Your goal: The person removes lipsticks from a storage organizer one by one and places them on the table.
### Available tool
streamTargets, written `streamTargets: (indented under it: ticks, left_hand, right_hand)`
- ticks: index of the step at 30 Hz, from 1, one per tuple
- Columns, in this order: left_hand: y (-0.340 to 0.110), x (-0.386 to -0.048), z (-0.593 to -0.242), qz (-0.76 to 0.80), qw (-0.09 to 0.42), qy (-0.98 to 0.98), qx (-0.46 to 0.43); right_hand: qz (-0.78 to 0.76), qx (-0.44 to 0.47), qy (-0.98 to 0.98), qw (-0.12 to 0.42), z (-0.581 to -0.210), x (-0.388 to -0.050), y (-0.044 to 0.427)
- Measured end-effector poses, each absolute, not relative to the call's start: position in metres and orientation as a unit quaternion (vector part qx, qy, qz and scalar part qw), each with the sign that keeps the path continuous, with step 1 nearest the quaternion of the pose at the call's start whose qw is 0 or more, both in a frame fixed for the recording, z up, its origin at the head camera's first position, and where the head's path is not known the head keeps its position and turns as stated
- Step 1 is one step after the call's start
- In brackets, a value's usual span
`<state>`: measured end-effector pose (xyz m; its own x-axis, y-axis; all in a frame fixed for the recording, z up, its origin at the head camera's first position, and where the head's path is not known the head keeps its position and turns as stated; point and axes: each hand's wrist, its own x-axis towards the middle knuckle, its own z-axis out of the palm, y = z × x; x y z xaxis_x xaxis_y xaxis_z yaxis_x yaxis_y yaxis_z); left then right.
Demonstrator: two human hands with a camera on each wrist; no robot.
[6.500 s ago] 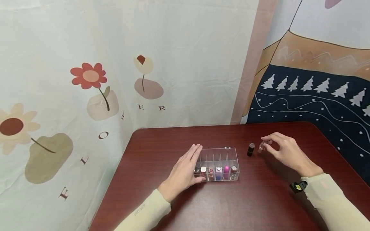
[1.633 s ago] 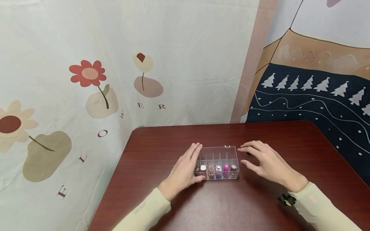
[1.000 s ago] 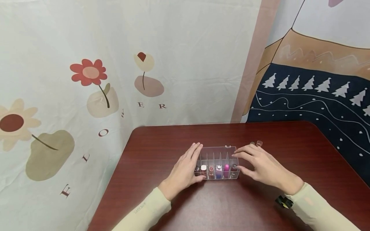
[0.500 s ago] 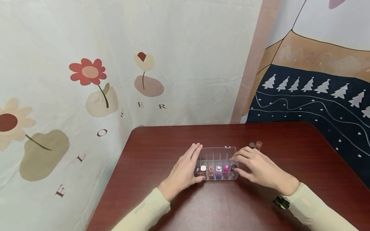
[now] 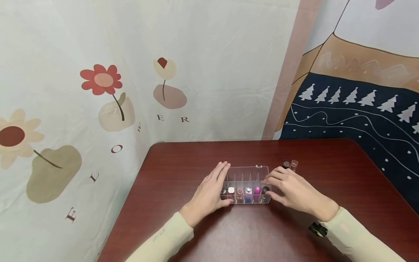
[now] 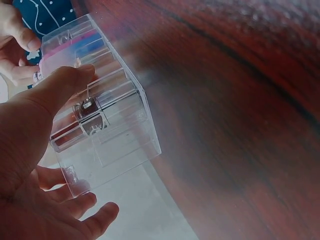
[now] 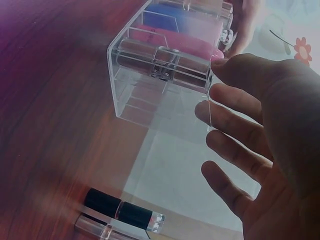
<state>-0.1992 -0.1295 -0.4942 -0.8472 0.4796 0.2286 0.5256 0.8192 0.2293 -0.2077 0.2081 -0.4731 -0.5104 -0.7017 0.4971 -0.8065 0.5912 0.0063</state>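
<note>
Two printed backdrops, the flowered hanging [image 5: 222, 72] and the tree-patterned hanging [image 5: 347, 135], rise behind a reddish-brown table [image 5: 229, 233]. On it rests a clear compartmented box [image 5: 244, 182], whose front row looks complete, one item in each of six slots. The left hand [image 5: 206, 190] holds the box at its left end, thumb at the front and fingers along the side, seemingly to steady it. The right hand [image 5: 292, 188] is at the opposite end, thumb and forefinger about the dark-topped tube [image 5: 265, 189] in the last slot; whether they pinch it I cannot tell. Leftward from there stand a magenta tube [image 5: 257, 190], a lilac-and-blue bottle [image 5: 248, 196], a reddish tube [image 5: 240, 192], a white-capped item [image 5: 231, 190] and a dark item [image 5: 224, 191] beside the left hand. I judge this row the part done, save perhaps the end slot being handled. What is left, going by the layout, is the pair outside: a black tube [image 5: 286, 165] and a clear tube [image 5: 294, 165], just beside each other beyond the right hand.
</note>
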Motion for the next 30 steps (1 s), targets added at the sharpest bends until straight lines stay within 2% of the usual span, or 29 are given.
streamTargets:
  ticks: [15, 30]
  left_hand:
    - [-0.1296, -0.1997, -0.4937, -0.139, 0.081, -0.951, -0.266]
    - [-0.1292, -0.2, -0.4946, -0.143, 0.086, -0.95, -0.264]
  right_hand:
    - [0.116, 0.438, -0.861, 0.23, -0.4792, -0.206, 0.2065]
    - [0.123, 0.46, -0.842, 0.252, -0.4815, -0.2087, 0.2069]
